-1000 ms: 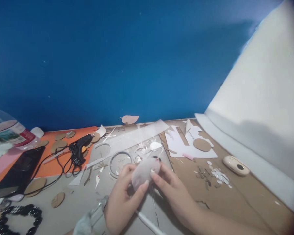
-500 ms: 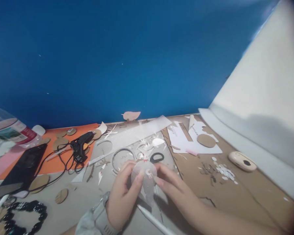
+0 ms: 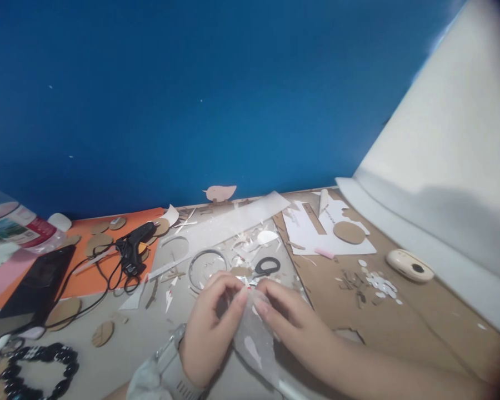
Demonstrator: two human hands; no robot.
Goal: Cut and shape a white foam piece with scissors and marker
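My left hand (image 3: 219,328) and my right hand (image 3: 289,314) pinch the upper end of a pale grey paper cutout (image 3: 254,336) between thumbs and fingers. The cutout slants down toward me, and a small white leaf-shaped piece (image 3: 252,351) shows on its surface. Fingers cover most of its top, where a speck of red shows. Below it, the end of a white stick-like thing (image 3: 289,389) pokes into view. Just beyond my fingers are scissors with a black handle (image 3: 267,266) and a roll of tape (image 3: 208,269).
A black glue gun (image 3: 133,250) with its cord lies on orange paper (image 3: 83,280) at left, near a phone (image 3: 29,289), a plastic bottle (image 3: 20,228) and a beaded bracelet (image 3: 69,369). White discs (image 3: 383,284), a cream device (image 3: 410,265) and cardboard (image 3: 400,333) are at right.
Both hands have tipped the cutout, so its round top with the eye-like mark is now mostly hidden and its lower part shows. The fingertips have come closer together.
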